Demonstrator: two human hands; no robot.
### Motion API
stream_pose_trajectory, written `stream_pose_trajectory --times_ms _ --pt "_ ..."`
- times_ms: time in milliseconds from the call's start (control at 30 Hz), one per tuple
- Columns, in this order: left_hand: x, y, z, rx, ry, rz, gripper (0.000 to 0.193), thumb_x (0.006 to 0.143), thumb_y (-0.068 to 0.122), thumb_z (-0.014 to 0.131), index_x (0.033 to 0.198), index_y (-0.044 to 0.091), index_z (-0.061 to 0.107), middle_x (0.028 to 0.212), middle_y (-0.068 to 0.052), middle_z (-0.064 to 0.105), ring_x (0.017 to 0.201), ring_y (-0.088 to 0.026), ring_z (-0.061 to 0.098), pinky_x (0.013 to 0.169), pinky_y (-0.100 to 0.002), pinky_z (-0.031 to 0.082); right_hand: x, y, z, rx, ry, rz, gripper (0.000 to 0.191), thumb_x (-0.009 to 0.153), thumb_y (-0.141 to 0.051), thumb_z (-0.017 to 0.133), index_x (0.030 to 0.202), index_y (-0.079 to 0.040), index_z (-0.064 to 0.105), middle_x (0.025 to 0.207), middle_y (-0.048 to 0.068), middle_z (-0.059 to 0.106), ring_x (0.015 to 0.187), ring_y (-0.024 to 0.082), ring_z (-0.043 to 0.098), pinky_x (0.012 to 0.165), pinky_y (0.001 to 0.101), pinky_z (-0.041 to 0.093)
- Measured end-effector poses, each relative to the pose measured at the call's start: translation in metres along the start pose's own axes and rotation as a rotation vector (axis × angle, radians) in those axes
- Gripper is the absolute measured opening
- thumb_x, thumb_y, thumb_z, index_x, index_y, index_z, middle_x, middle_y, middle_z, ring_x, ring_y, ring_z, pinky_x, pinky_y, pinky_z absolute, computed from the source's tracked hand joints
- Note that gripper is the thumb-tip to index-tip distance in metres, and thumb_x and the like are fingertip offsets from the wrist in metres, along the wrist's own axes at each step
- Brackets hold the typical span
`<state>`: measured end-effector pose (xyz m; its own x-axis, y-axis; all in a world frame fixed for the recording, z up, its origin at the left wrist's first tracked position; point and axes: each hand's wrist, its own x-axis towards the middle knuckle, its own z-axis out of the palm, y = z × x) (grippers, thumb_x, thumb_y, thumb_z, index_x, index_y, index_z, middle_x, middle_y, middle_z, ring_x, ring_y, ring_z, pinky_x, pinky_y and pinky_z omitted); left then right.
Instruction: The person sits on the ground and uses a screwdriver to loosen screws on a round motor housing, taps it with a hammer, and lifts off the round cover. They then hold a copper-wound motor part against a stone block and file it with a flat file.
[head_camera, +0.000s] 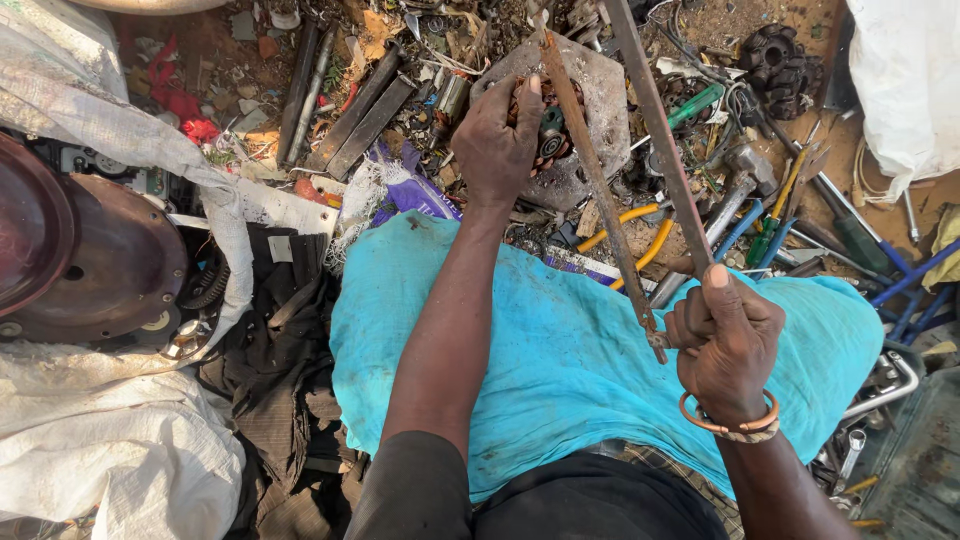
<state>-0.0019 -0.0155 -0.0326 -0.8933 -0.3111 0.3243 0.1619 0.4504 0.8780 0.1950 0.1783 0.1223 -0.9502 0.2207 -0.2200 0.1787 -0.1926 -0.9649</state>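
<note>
My left hand (495, 145) reaches forward and grips a small motor part with copper windings (548, 135), pressing it on a flat grey stone slab (600, 95). My right hand (722, 340) is closed around the near end of a rusty hacksaw frame (660, 150), whose thin blade (590, 170) crosses over the copper part. A turquoise cloth (560, 350) covers my lap beneath both arms. An orange bangle sits on my right wrist.
Scrap metal bars (360, 115) lie on the dirt at the back. Screwdrivers, pliers and a hammer (760, 220) are scattered at right. A round dark metal cover (100, 260) and white sacks (110, 450) lie at left. A black gear (780, 60) sits top right.
</note>
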Motion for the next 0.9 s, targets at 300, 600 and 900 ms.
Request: stream_pose_trajectory --times_ms 300,600,900 --pt "-0.001 0.004 -0.001 -0.021 0.018 0.007 0.046 0.103 0.043 0.061 0.112 0.000 0.075 0.103 -0.017 0.078 0.092 -0.030 0.078 0.082 -0.038 0.063 -0.006 0.001 -0.001 -0.045 -0.034 -0.085 0.038 0.115 -0.023 0.057 0.103 0.012 0.065 0.060 -0.004 0.032 0.050 0.005 0.026 0.048 0.0284 0.023" --pt "-0.002 -0.005 0.005 0.036 -0.011 0.029 0.053 0.102 0.048 0.058 0.114 0.000 0.076 0.100 -0.018 0.078 0.087 -0.028 0.079 0.072 -0.036 0.065 -0.001 -0.018 0.031 -0.737 0.072 -0.242 0.041 0.113 -0.028 0.054 0.110 0.009 0.073 0.055 -0.004 0.044 0.049 0.004 0.038 0.046 0.0262 0.029" --pt "-0.003 -0.007 0.011 0.029 -0.075 0.013 0.049 0.101 0.047 0.057 0.112 0.002 0.076 0.094 -0.015 0.079 0.079 -0.026 0.078 0.064 -0.036 0.063 0.021 -0.039 0.046 -0.200 0.037 0.024 0.040 0.110 -0.023 0.056 0.113 0.016 0.065 0.057 -0.006 0.033 0.047 0.003 0.026 0.044 0.0261 0.020"
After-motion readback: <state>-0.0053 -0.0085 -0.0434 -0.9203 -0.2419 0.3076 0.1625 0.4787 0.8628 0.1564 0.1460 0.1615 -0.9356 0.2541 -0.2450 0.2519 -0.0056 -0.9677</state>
